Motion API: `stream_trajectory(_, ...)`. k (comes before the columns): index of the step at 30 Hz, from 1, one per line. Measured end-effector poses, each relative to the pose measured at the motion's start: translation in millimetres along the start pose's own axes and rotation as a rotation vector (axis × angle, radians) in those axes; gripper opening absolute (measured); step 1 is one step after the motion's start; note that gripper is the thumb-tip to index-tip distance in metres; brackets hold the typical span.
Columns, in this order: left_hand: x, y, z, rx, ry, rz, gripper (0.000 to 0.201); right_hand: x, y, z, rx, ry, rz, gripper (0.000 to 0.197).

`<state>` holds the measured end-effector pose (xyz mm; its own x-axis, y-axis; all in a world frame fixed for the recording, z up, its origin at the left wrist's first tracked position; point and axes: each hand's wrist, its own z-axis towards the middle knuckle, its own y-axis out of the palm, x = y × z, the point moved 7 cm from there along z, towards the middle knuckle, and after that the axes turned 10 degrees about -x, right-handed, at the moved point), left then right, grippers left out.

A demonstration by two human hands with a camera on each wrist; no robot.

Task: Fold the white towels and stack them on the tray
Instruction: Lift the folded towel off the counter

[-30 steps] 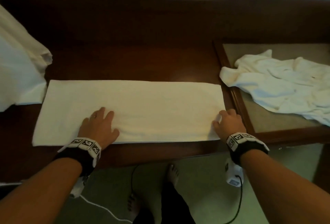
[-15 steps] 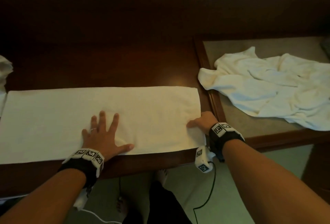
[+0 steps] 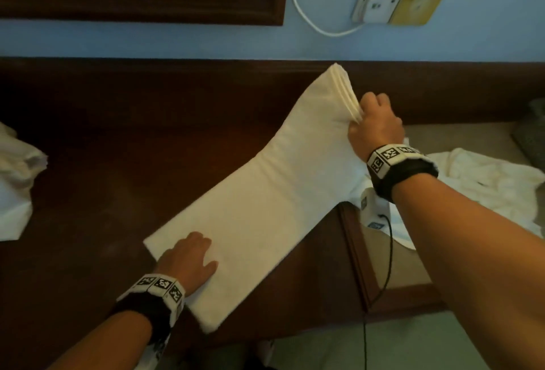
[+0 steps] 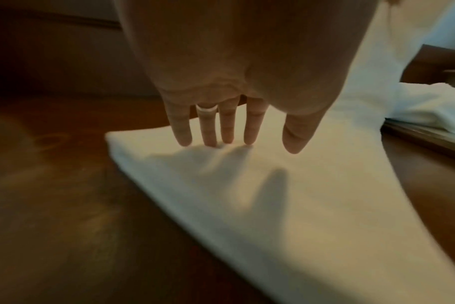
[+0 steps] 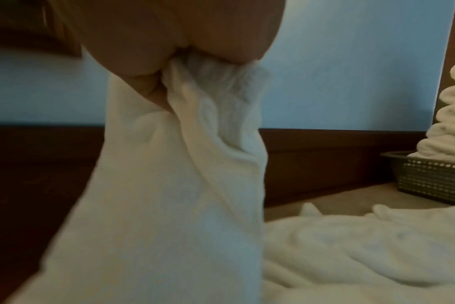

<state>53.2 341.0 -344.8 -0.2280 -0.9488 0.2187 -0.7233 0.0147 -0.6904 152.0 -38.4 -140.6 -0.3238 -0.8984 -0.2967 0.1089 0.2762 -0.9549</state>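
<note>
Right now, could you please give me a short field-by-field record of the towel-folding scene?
surface: dark wooden table
towel in work: folded towel, long strip, near end flat on the table, far end lifted
left hand: fingers straight, pressing the near end down
right hand: grips the lifted end, layers bunched in its fingers
waiting: crumpled towel lying to the right
done: stack of folded towels in a dark basket
other: more white cloth at the left edge
</note>
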Motion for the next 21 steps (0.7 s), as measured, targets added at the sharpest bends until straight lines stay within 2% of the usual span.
stream_trajectory(2, 3.8, -4.1, 1.8, -0.007, 0.054, -0.168, 0.056, -24.9, -9.9, -1.6, 0.014, -0.055, 0.067, 0.02)
stream_trajectory(4, 2.7, -14.3, 2.5, 0.035, 0.053, -0.387, 0.046, -55.9, -1.1, -15.6, -0.068, -0.158, 0.104, 0.02)
stream_trajectory(7, -12.7, -43.1, 0.3, 0.216, 0.024, -0.587, 0.035, -96.8, 38.1, -55.7, -0.24, -0.314, 0.08, 0.021)
stream_trajectory(10, -38.6, -74.6, -15.9, 0.468, 0.002, -0.609, 0.026, -127.5, 98.8, -112.9, -0.414, -0.434, 0.034, 0.021)
stream_trajectory(12, -48.7, -87.6, -30.4, 0.611, 0.039, -0.514, 0.017, -134.0, 149.8, -154.5, -0.563, -0.433, 0.038, 0.02)
stream_trajectory(13, -47.8, -88.8, -33.5, 0.615, 0.085, -0.429, 0.016, -132.3, 174.9, -174.6, -0.63, -0.42, 0.028, 0.022)
stream_trajectory(15, -37.9, -78.8, -32.2, 0.514, 0.197, -0.191, 0.022, -122.1, 215.1, -209.2, -0.682, -0.406, -0.083, 0.033)
stream_trajectory(18, -11.9, -52.2, -25.3, 0.363, 0.371, 0.23, 0.036, -99.6, 237.0, -234.4, -0.593, -0.38, -0.249, 0.049)
stream_trajectory(21, 14.5, -28.8, -13.1, 0.24, 0.46, 0.47, 0.045, -76.5, 229.6, -226.7, -0.45, -0.333, -0.28, 0.047)
